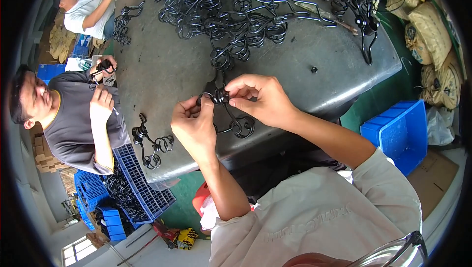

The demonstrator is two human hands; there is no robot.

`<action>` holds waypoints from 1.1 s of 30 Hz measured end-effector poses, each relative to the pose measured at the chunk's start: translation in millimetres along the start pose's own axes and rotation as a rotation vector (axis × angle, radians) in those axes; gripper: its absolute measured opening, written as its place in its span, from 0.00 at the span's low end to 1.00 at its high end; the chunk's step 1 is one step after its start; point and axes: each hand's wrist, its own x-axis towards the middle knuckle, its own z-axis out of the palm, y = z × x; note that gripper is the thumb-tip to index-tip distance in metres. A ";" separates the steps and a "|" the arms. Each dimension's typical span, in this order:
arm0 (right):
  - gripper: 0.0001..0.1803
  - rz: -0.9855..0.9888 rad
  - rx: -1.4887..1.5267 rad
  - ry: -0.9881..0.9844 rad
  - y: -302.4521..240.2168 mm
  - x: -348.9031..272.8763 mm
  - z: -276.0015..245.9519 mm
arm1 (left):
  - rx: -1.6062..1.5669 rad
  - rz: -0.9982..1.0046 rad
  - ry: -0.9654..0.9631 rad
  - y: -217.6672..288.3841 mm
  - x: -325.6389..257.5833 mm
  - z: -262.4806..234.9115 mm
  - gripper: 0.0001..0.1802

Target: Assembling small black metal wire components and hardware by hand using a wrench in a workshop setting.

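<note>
Close to the table's near edge, both hands work on one black coiled wire part [241,128]. Its dark middle fitting lies between my fingertips, and round wire loops hang below. My left hand [194,126] is closed, thumb and fingers pinching the fitting's left side. From the right, my right hand [263,100] pinches the other side of the fitting between thumb and fingers. The fingers partly hide the fitting, so its exact shape cannot be made out. Just beyond my hands begins a tangled heap of similar black wire parts [223,56].
A small black nut [314,69] and a long flat tool [339,21] lie on the grey metal table [167,75]. Another wire part [152,144] rests at left. A blue bin [400,134] stands right, near sacks [430,31]. A co-worker [78,119] handles parts at left; another sits beyond.
</note>
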 end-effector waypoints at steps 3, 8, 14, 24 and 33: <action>0.14 0.009 -0.059 -0.004 -1.1 1.3 -1.3 | 0.037 -0.004 0.007 5.0 -1.2 1.2 0.15; 0.16 -0.100 -0.269 -0.002 -18.3 -1.5 -18.0 | 0.021 -0.018 0.004 3.1 -1.2 2.1 0.15; 0.15 -0.279 -0.926 0.272 -59.0 -33.6 -100.4 | 0.026 -0.005 0.014 4.2 -0.6 1.6 0.16; 0.06 -0.224 -1.060 0.060 -57.9 -32.3 -124.7 | 0.024 -0.002 0.011 2.2 -0.2 1.2 0.16; 0.09 -0.124 -0.282 -0.144 -25.9 7.8 -33.4 | 0.041 -0.015 0.011 3.2 -0.2 1.4 0.16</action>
